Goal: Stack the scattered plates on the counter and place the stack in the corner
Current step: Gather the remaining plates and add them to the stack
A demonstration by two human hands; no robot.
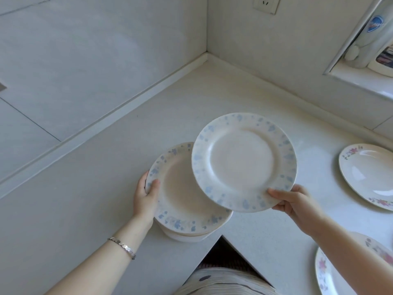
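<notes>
A stack of plates (180, 201) with blue-flecked rims rests on the white counter near its inner front edge. My left hand (146, 196) grips the stack's left rim, thumb on top. My right hand (291, 201) holds another blue-flecked plate (242, 160) by its lower right rim, lifted and tilted, overlapping the stack's right side. A pink-flowered plate (370, 177) lies on the counter at the right. Another flowered plate (331, 273) sits at the bottom right, partly hidden by my right forearm.
The counter corner (207, 60) where two tiled walls meet lies beyond the stack. A wall socket (265, 4) is above it. A window ledge (361, 75) at the upper right carries a white bottle (370, 33). The counter's inner edge (221, 236) cuts in below the stack.
</notes>
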